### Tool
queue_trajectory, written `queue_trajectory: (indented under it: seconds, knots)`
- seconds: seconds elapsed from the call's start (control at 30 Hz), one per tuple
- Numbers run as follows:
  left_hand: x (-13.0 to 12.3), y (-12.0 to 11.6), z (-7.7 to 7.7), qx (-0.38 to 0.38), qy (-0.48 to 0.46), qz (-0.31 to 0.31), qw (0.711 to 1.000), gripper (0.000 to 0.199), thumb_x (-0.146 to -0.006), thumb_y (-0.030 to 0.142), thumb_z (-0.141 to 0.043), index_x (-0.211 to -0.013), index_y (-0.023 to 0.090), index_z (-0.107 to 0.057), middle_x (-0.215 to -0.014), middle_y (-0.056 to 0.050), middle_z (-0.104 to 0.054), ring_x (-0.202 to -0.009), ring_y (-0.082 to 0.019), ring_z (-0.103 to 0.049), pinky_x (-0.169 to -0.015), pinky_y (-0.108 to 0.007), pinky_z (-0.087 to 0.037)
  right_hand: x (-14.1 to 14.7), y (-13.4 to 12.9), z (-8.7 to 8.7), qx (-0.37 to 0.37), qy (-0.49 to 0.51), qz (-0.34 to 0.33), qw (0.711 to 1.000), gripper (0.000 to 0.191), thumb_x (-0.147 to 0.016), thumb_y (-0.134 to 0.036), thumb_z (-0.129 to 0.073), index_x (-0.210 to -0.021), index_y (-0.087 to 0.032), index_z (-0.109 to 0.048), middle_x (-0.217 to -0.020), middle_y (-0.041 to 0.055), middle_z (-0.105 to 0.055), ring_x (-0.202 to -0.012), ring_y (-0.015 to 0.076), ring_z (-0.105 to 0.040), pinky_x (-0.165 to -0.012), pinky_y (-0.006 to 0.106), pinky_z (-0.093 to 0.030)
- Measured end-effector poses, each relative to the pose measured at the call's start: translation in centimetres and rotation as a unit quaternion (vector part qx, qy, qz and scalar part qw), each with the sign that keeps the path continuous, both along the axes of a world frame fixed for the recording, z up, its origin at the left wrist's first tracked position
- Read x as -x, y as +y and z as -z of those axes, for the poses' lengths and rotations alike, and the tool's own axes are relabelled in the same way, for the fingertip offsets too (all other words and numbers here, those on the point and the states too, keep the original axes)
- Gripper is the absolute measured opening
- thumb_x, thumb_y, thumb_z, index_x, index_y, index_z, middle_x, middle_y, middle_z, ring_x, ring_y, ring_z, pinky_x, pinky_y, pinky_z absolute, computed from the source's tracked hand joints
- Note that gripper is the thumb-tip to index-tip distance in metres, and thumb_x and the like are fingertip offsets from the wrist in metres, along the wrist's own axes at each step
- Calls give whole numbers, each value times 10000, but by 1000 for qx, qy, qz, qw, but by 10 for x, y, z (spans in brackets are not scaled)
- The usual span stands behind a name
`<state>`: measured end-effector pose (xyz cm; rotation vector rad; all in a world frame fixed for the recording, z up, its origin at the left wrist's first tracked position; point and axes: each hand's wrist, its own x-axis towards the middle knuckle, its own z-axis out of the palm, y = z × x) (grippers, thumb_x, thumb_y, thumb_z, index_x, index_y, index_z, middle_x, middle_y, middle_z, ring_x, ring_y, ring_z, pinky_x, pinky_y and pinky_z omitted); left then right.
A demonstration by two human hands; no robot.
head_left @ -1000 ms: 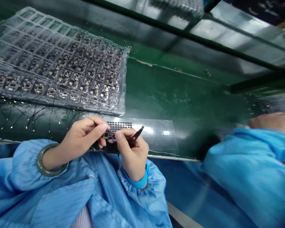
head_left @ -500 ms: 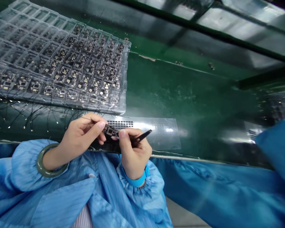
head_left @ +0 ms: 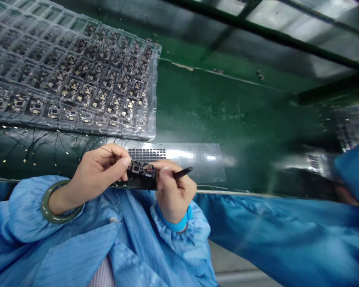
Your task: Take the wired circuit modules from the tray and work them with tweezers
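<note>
A small black circuit board with a square chip is pinched at its left end between the thumb and fingers of my left hand. My right hand is closed on dark tweezers, whose back end sticks out to the right past the knuckles. Their tips are hidden behind my fingers. My right thumb and forefinger sit at the board's right end; whether they touch it I cannot tell. Just behind the board lies a clear plastic sheet bearing rows of small black rectangular pieces.
Stacked clear compartment trays full of circuit boards fill the back left. Thin black cables with small metal ends lie along their front. The green bench carries small loose parts at the back. At right is another person's blue sleeve.
My right hand has shifted slightly right, away from my left, uncovering more of the board's right end. The tweezers have tipped flatter. The whole view has shifted a little.
</note>
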<state>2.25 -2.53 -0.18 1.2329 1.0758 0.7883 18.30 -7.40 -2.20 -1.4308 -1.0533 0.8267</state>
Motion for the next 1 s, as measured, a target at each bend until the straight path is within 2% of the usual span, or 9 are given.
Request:
queue_trajectory:
  seconds: [0.1, 0.17, 0.27, 0.37, 0.47, 0.53, 0.7, 0.83, 1.0]
  knots:
    - [1, -2, -1, -10, 7, 15, 1000, 82, -833, 200, -588, -756, 172, -587, -573, 39, -588, -487, -76, -568, -474, -166, -466, -20, 2, 2, -46, 45, 66, 996, 250, -886, -372, -480, -912, -231, -686, -845, 28, -700, -634, 143, -600, -623, 313, -495]
    - [1, -3, -1, -16, 15, 25, 999, 81, -830, 196, -584, -751, 177, -582, -601, 36, -592, -513, -81, -579, -488, -170, -469, -34, 3, 3, -53, 55, 118, 990, 303, -906, -411, -441, -918, -215, -672, -847, 36, -692, -711, 150, -630, -668, 312, -517]
    - [-2, -4, 0, -27, 52, 65, 996, 87, -837, 229, -581, -763, 187, -596, -640, 23, -608, -562, -98, -579, -511, -187, -465, -52, -1, 6, -27, 49, 157, 986, 354, -923, -485, -397, -850, -217, -616, -734, 16, -651, -620, 136, -629, -561, 282, -532]
    - [-8, -5, 1, -25, 87, 121, 989, 103, -855, 266, -566, -804, 195, -621, -731, -3, -656, -642, -123, -600, -568, -212, -484, -60, -3, 10, -3, 27, 153, 988, 263, -874, -474, -520, -823, -224, -584, -743, -2, -646, -613, 133, -646, -566, 287, -565]
    - [-17, -5, 3, -12, 77, 171, 982, 96, -864, 250, -549, -817, 199, -615, -944, -40, -705, -831, -153, -652, -762, -258, -523, -63, -1, 17, 20, -13, 146, 989, 200, -793, -406, -660, -819, -217, -599, -757, -13, -663, -640, 129, -660, -618, 286, -578]
    - [-22, -5, 5, -5, 69, 190, 979, 88, -862, 238, -546, -807, 197, -601, -1065, -59, -694, -960, -176, -652, -884, -304, -509, -64, 2, 21, 38, -39, 146, 988, 198, -788, -400, -664, -804, -213, -602, -724, -20, -663, -624, 123, -659, -619, 275, -574]
    - [-28, -3, 12, 50, 80, 182, 979, 106, -868, 260, -534, -839, 182, -600, -1225, -104, -632, -1136, -217, -602, -975, -383, -486, -64, 8, 25, 74, -15, 138, 987, 183, -782, -376, -669, -810, -217, -584, -701, -25, -663, -607, 137, -679, -614, 290, -588]
    - [-28, -2, 12, 86, 75, 185, 976, 117, -874, 274, -533, -846, 177, -591, -1278, -113, -599, -1174, -215, -582, -1013, -392, -462, -63, 7, 25, 84, -17, 136, 987, 150, -791, -337, -660, -790, -213, -576, -691, -19, -675, -605, 147, -684, -608, 302, -582]
    - [-29, -2, 10, 94, 79, 177, 977, 119, -875, 276, -537, -838, 177, -592, -1280, -115, -598, -1172, -223, -584, -1024, -408, -456, -63, 6, 27, 99, -63, 142, 983, 139, -798, -327, -648, -796, -221, -559, -670, -23, -677, -568, 149, -675, -577, 303, -565]
